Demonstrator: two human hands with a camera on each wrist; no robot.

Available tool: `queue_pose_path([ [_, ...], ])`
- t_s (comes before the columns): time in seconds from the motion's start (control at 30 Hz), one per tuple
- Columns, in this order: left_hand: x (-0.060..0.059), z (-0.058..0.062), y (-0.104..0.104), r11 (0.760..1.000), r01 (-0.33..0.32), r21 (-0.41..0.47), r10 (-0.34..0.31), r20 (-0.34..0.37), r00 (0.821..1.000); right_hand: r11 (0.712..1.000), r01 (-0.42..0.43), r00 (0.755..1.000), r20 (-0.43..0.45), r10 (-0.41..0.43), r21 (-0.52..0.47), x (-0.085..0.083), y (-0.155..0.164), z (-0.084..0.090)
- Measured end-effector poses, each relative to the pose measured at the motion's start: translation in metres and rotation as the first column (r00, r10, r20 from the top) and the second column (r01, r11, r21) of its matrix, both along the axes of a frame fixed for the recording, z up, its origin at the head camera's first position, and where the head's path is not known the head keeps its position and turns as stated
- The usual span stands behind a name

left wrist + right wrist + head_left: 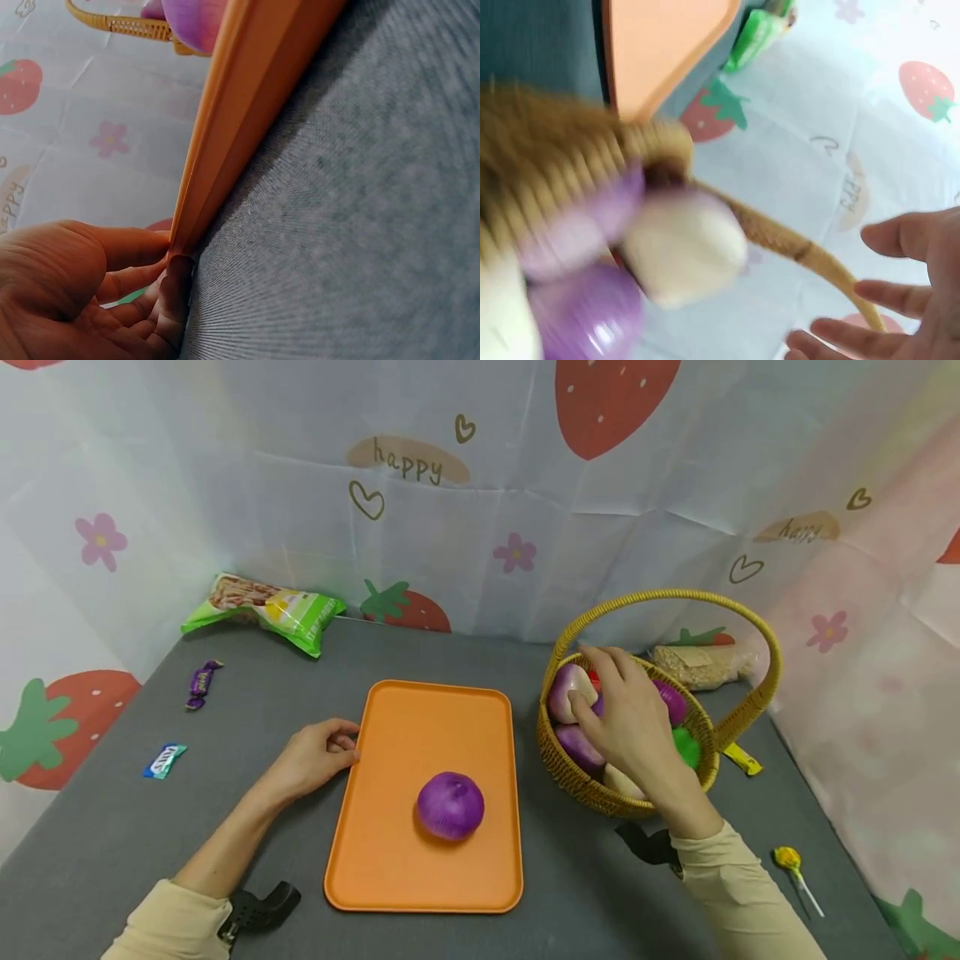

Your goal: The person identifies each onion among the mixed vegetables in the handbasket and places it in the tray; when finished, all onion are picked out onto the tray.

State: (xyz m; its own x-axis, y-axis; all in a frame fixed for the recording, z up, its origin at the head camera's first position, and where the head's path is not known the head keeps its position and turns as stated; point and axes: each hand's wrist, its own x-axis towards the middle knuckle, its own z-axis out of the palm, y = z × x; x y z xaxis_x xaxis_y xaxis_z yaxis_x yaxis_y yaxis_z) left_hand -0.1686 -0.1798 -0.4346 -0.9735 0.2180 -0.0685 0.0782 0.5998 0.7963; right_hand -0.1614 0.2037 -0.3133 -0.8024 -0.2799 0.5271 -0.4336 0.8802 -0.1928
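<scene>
Fingers spread and relaxed, the right hand (633, 727) reaches into the wicker basket (577, 781), fingertips on a pale purple-and-white turnip (566, 692) lying at the rim just under them. It looks like a light, smooth, hard toy (probably slippery), so a wide grasp around its rounded middle seems safest. The left hand (311, 760) curls loosely against the near edge of the orange tray (420, 735), a purple onion (450, 806) well beyond it.
</scene>
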Motion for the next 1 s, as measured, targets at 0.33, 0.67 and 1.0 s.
queue_pose_path([
  [0.33,0.000,-0.001,-0.002,1.000,0.001,-0.004,-0.002,-0.007,1.000,0.972,-0.002,0.929,0.360,-0.085,0.233,-0.026,0.007,0.018],
  [0.67,0.000,-0.001,0.001,1.000,-0.003,-0.008,0.002,-0.011,1.000,0.957,-0.025,0.840,0.525,-0.138,0.290,-0.040,0.008,-0.001],
  [1.0,0.000,-0.001,0.000,1.000,-0.008,-0.010,0.008,-0.009,1.000,0.985,0.026,0.917,0.387,-0.092,0.172,-0.021,0.011,0.004],
])
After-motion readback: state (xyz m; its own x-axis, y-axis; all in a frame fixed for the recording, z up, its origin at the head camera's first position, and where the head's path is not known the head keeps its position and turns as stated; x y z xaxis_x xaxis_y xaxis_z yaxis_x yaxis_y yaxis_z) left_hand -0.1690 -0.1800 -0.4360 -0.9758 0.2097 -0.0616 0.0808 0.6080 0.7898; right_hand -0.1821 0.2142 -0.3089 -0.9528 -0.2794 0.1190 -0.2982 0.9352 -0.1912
